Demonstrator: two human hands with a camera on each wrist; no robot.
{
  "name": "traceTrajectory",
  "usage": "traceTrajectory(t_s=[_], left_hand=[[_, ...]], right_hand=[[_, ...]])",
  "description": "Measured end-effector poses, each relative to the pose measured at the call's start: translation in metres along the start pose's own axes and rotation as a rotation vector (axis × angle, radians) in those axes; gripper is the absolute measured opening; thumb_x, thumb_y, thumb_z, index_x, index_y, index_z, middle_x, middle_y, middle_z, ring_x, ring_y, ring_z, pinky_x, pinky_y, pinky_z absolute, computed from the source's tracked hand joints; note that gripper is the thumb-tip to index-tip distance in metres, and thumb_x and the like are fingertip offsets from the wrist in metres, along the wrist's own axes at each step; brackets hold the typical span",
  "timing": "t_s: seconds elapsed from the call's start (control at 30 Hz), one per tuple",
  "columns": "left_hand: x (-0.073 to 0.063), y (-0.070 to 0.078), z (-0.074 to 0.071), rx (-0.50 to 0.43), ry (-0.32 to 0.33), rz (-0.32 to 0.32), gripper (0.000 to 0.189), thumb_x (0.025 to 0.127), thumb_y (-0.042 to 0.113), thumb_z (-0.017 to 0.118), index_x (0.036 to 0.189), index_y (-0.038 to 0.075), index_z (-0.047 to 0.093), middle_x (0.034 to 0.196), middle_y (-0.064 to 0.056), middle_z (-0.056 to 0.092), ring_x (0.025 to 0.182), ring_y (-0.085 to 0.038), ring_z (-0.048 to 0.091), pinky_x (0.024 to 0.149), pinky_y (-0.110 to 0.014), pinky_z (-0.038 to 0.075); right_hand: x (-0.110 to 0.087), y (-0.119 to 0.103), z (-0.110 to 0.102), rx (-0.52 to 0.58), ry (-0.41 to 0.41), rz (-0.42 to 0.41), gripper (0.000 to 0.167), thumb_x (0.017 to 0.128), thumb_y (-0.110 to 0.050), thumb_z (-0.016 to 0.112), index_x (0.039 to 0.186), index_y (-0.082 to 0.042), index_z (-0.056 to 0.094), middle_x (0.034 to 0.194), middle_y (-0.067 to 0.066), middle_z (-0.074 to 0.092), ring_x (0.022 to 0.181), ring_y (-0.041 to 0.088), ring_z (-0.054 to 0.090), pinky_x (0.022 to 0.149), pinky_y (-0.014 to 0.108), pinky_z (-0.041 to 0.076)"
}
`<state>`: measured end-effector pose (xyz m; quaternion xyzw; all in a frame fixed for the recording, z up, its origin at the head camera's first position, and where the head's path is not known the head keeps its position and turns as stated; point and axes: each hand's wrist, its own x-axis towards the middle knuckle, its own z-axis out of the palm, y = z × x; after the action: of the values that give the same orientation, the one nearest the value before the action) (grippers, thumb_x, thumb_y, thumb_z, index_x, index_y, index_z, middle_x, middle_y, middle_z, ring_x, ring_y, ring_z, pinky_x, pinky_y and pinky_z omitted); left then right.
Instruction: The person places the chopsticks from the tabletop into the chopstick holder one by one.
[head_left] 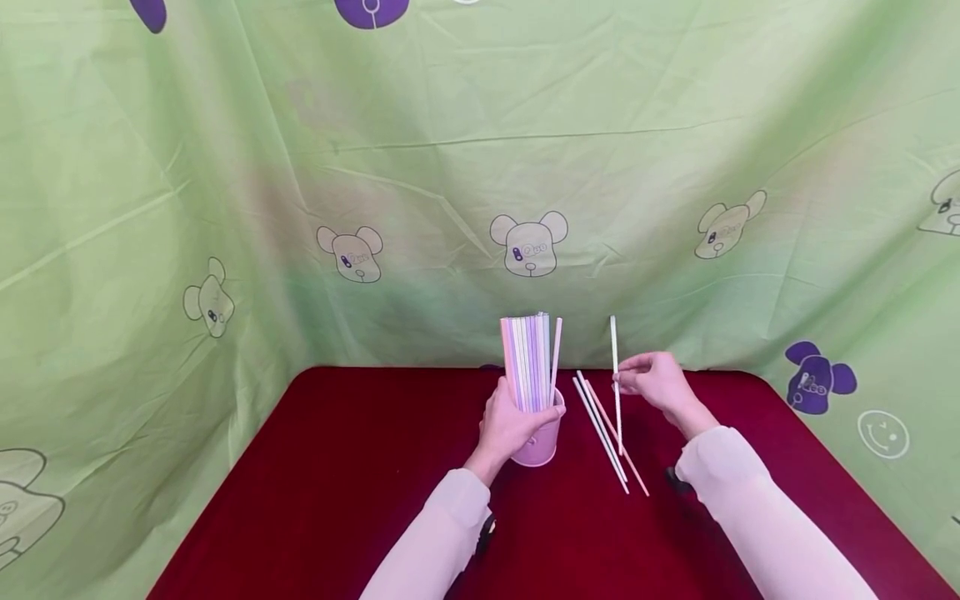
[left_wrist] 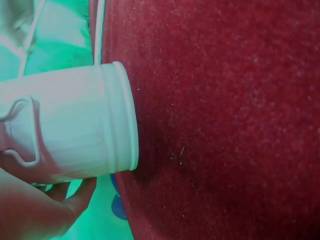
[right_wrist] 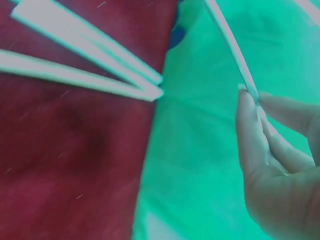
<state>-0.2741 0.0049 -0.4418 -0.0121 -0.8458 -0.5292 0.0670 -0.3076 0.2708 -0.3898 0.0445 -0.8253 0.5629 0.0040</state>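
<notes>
A small pink bucket (head_left: 537, 450) stands on the table, and my left hand (head_left: 512, 429) grips it near the rim, thumb across the front. Upright inside is a dense bunch of pastel drinking straws (head_left: 527, 358); one pink straw (head_left: 557, 350) leans apart at the right. In the left wrist view the bucket (left_wrist: 75, 120) shows a wire handle, with fingers curled beneath its side. To the right, my right hand (head_left: 660, 383) pinches a white straw (head_left: 614, 350) between thumb and fingertips, holding it nearly upright. Several loose straws (head_left: 600, 425) lie between the bucket and that hand.
Dark red cloth covers the table (head_left: 337, 483). A green curtain (head_left: 435, 308) printed with bear heads hangs close behind the table's back edge and along both sides.
</notes>
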Motion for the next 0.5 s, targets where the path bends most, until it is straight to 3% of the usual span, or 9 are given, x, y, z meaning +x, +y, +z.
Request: traceTrajectory(t_s=[0.3, 0.5], left_hand=[[0.001, -0.001, 0.0, -0.004, 0.009, 0.008, 0.08, 0.061, 0.066, 0.089, 0.118, 0.021, 0.055, 0.099, 0.007, 0.064, 0.089, -0.013, 0.064, 0.079, -0.044, 0.053], [0.001, -0.001, 0.0, -0.007, 0.014, 0.024, 0.08, 0.06, 0.066, 0.089, 0.117, 0.02, 0.056, 0.099, 0.006, 0.065, 0.089, -0.013, 0.064, 0.078, -0.045, 0.053]], right_hand=[[0.003, -0.046, 0.025, 0.124, 0.206, -0.222, 0.033, 0.092, 0.003, 0.07, 0.118, 0.022, 0.061, 0.101, 0.032, 0.071, 0.072, 0.004, 0.072, 0.073, 0.027, 0.06], [0.006, -0.064, 0.04, 0.154, 0.309, -0.305, 0.028, 0.091, 0.002, 0.073, 0.113, 0.018, 0.066, 0.096, 0.025, 0.073, 0.073, 0.006, 0.073, 0.074, 0.029, 0.06]])
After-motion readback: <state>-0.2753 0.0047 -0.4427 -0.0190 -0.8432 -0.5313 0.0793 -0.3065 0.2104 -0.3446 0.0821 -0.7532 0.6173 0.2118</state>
